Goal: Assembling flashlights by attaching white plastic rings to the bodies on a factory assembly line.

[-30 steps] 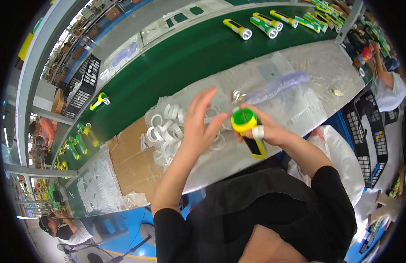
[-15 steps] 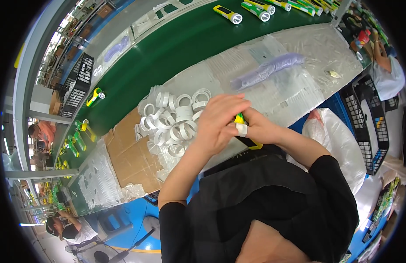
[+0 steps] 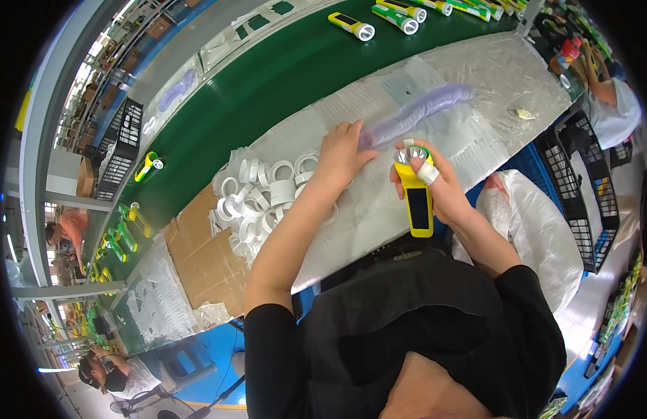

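My right hand (image 3: 442, 183) is closed round a yellow flashlight (image 3: 418, 199) with a dark panel along its body. Its silvery head points up and away from me, and white tape wraps the thumb and a fingertip. My left hand (image 3: 343, 155) reaches to the near end of a long row of nested clear, purplish discs (image 3: 421, 115). Its thumb and fingers are spread apart around that end; whether they touch it I cannot tell. Left of this hand lies a pile of white plastic rings (image 3: 268, 188), partly hidden by my forearm.
Several flashlights (image 3: 351, 26) lie along the far side of the green belt (image 3: 268, 91). Cardboard (image 3: 205, 258) covers the table at left. A white sack (image 3: 529, 223) and a black crate (image 3: 582, 202) stand at right. Co-workers (image 3: 613, 105) sit farther off.
My hands have come apart. The left went up and left to the disc row; the right kept the flashlight and turned it upright into plain view.
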`<action>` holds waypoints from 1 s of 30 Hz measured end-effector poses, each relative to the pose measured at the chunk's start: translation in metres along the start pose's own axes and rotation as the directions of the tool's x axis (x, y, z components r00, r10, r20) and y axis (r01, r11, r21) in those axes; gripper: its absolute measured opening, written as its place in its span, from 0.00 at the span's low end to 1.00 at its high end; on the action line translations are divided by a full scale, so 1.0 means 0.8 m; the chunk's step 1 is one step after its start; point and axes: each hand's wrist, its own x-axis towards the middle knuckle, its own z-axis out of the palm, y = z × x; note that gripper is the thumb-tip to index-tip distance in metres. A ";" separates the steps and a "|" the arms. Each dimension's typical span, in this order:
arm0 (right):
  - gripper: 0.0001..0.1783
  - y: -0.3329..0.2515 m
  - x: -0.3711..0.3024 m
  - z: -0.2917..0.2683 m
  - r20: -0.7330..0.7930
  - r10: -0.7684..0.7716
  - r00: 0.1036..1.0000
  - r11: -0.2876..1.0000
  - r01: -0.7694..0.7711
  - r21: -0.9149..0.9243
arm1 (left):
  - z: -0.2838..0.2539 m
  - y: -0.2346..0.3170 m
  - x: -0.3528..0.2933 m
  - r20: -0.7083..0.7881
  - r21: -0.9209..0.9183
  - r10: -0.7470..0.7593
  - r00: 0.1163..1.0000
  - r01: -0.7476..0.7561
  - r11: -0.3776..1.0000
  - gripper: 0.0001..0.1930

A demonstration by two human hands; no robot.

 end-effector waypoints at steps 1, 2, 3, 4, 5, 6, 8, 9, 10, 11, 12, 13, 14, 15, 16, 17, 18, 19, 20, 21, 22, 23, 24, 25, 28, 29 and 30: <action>0.25 0.003 0.000 -0.001 0.013 0.000 1.000 1.000 0.000 -0.001 | 0.000 -0.004 0.002 0.003 -0.001 0.003 1.000 -0.003 1.000 0.30; 0.26 0.004 0.000 -0.002 0.029 0.002 1.000 1.000 -0.002 -0.001 | -0.001 -0.009 0.003 0.016 -0.037 -0.003 1.000 0.004 0.999 0.30; 0.26 0.003 0.000 -0.002 0.025 0.004 1.000 1.000 -0.004 -0.001 | -0.005 -0.006 0.004 0.029 -0.076 -0.010 1.000 0.012 0.997 0.30; 0.26 0.000 0.001 0.000 0.045 0.013 0.999 1.000 -0.013 -0.009 | -0.011 -0.004 0.002 0.032 -0.077 -0.012 0.999 0.014 0.997 0.30; 0.26 -0.001 0.003 0.002 0.067 0.024 0.997 1.000 -0.023 -0.017 | -0.017 -0.002 -0.004 -0.044 -0.178 -0.019 0.999 0.011 0.984 0.28; 0.26 0.000 0.005 0.002 0.070 0.027 0.997 1.000 -0.026 -0.016 | -0.029 0.008 -0.010 -0.119 -0.273 -0.035 0.992 0.001 0.962 0.26; 0.26 0.004 0.010 0.003 0.130 0.030 0.991 0.999 -0.026 -0.031 | -0.058 0.039 -0.023 -0.177 -0.329 0.045 0.983 -0.102 0.939 0.24; 0.26 0.006 0.010 0.005 0.125 0.033 0.992 0.999 -0.029 -0.027 | -0.070 0.052 -0.031 -0.242 -0.380 0.124 0.962 -0.212 0.900 0.21; 0.27 0.007 0.011 0.009 0.173 0.017 0.985 1.000 -0.016 -0.011 | -0.077 0.062 -0.042 -0.239 -0.380 0.117 0.964 -0.204 0.902 0.21; 0.27 0.007 0.010 0.013 0.221 0.001 0.975 1.000 -0.003 0.007 | -0.081 0.072 -0.051 -0.248 -0.319 0.198 0.948 -0.273 0.908 0.20; 0.27 0.006 0.011 0.018 0.230 0.005 0.973 1.000 -0.008 0.011 | -0.084 0.078 -0.062 -0.254 -0.251 0.276 0.927 -0.339 0.907 0.19; 0.24 0.004 0.012 0.024 0.264 0.004 0.964 1.000 0.004 -0.029 | -0.082 0.082 -0.071 -0.290 -0.285 0.255 0.922 -0.337 0.897 0.18; 0.21 0.004 0.012 0.029 0.297 0.003 0.955 0.997 0.018 -0.069 | -0.081 0.079 -0.076 -0.290 -0.282 0.249 0.924 -0.331 0.901 0.18; 0.20 0.006 0.012 0.034 0.295 0.014 0.955 0.996 0.014 -0.093 | -0.080 0.074 -0.082 -0.318 -0.248 0.277 0.907 -0.362 0.898 0.18; 0.20 0.008 0.012 0.037 0.300 0.017 0.954 0.996 0.010 -0.090 | -0.079 0.070 -0.087 -0.344 -0.215 0.307 0.887 -0.393 0.894 0.18; 0.20 0.010 0.013 0.039 0.319 0.027 0.947 0.996 0.003 -0.095 | -0.078 0.068 -0.092 -0.343 -0.214 0.303 0.889 -0.388 0.896 0.18; 0.20 0.012 0.013 0.040 0.336 0.039 0.941 0.995 -0.005 -0.101 | -0.075 0.068 -0.096 -0.353 -0.253 0.293 0.889 -0.392 0.885 0.18; 0.20 0.014 0.012 0.040 0.336 0.043 0.941 0.995 -0.009 -0.102 | -0.073 0.068 -0.099 -0.362 -0.292 0.282 0.888 -0.396 0.871 0.19; 0.20 0.016 0.012 0.041 0.348 0.062 0.935 0.991 -0.017 -0.130 | -0.070 0.068 -0.100 -0.362 -0.295 0.279 0.889 -0.394 0.871 0.19; 0.20 0.018 0.012 0.042 0.362 0.081 0.929 0.987 -0.024 -0.158 | -0.067 0.069 -0.101 -0.374 -0.319 0.297 0.879 -0.422 0.849 0.18; 0.20 0.019 0.012 0.044 0.363 0.084 0.928 0.987 -0.027 -0.159 | -0.065 0.069 -0.101 -0.386 -0.342 0.314 0.868 -0.450 0.825 0.18; 0.20 0.020 0.012 0.047 0.387 0.090 0.918 0.993 -0.050 -0.111 | -0.064 0.069 -0.101 -0.387 -0.344 0.311 0.868 -0.448 0.825 0.18; 0.20 0.021 0.013 0.050 0.413 0.094 0.906 0.995 -0.073 -0.064 | -0.063 0.068 -0.099 -0.410 -0.329 0.313 0.857 -0.459 0.825 0.18; 0.20 0.022 0.013 0.054 0.415 0.096 0.905 0.995 -0.075 -0.066 | -0.062 0.066 -0.098 -0.432 -0.314 0.315 0.845 -0.469 0.825 0.17; 0.20 0.023 0.013 0.058 0.322 0.047 0.946 0.998 -0.031 -0.054 | -0.065 0.061 -0.088 -0.385 -0.311 0.310 0.869 -0.438 0.843 0.19; 0.20 0.021 0.018 0.056 0.315 0.016 0.949 1.000 -0.015 -0.006 | -0.067 0.062 -0.086 -0.387 -0.310 0.309 0.869 -0.438 0.844 0.19; 0.20 0.019 0.021 0.051 0.305 -0.013 0.952 0.999 0.000 0.043 | -0.077 0.072 -0.081 -0.440 -0.501 0.090 0.894 -0.327 0.801 0.18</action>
